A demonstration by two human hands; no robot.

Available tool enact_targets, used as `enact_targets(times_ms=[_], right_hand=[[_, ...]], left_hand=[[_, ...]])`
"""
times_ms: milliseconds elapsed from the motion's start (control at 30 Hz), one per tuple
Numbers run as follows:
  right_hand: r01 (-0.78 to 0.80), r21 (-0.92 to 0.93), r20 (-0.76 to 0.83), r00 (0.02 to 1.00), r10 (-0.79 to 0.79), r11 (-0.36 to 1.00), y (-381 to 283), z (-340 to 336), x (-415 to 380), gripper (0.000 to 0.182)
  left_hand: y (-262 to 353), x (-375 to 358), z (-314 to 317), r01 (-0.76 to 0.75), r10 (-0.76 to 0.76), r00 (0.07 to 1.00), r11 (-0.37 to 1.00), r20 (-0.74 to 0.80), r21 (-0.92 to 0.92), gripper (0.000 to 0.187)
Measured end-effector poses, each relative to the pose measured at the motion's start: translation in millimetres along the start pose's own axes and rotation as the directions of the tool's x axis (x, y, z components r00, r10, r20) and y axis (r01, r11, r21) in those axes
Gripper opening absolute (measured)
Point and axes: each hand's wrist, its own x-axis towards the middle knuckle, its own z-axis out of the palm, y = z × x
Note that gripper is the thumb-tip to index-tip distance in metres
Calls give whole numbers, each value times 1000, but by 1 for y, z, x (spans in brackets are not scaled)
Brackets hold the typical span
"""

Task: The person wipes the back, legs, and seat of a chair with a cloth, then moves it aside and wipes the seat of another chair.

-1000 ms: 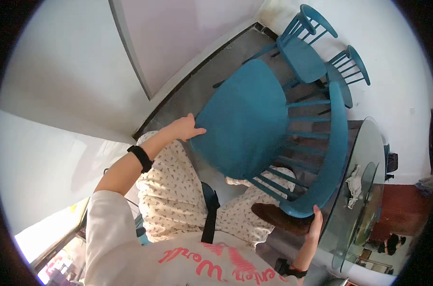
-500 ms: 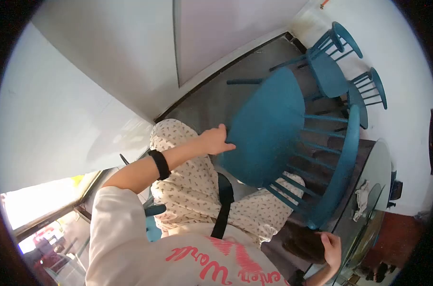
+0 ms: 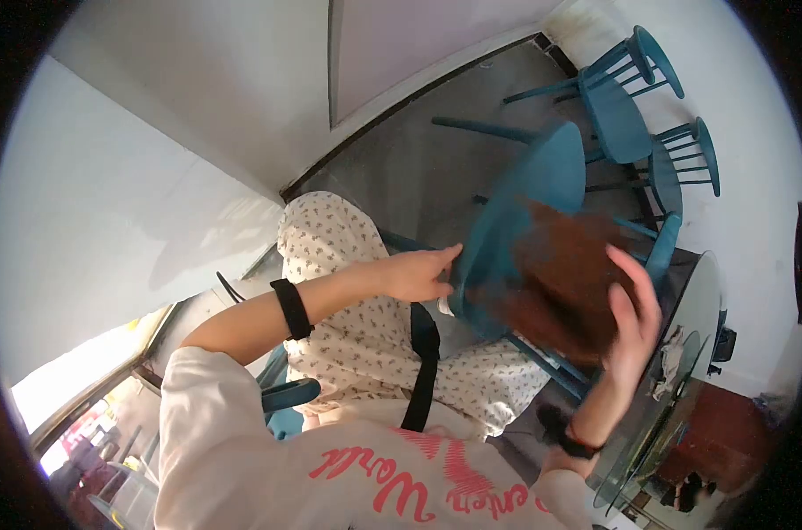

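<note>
Before me stands a blue chair (image 3: 542, 172), its seat turned steeply and its spindled back toward the right. My left hand (image 3: 421, 274) is at the near left edge of the seat, thumb and fingers closed about that edge. In my right hand (image 3: 632, 309) is a brown cloth (image 3: 564, 287), blurred by motion, with fingers curled over its right side. The cloth overlaps the seat and hides much of the chair's back.
More blue chairs (image 3: 617, 115) stand by the white wall at the upper right. A glass tabletop (image 3: 706, 291) lies to the right, with a crumpled pale item (image 3: 668, 358) on it. White panels (image 3: 144, 177) rise at left. My patterned trouser legs (image 3: 330, 265) flank the chair.
My right hand has come up from the lower right, bringing the brown cloth over the chair. The chair has turned, its seat looking narrower, and my left hand has shifted slightly right along with it.
</note>
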Motion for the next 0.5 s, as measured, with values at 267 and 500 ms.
enact_targets(times_ms=[267,500], right_hand=[[0,-144,245,969,36,990,94,117,66,17],[18,-327,354,929,105,945,104,131,74,24]], left_hand=[[-6,4,-5,-28,12,993,990,120,138,58],[-1,-4,-38,-84,141,886,986,-441,146,75]])
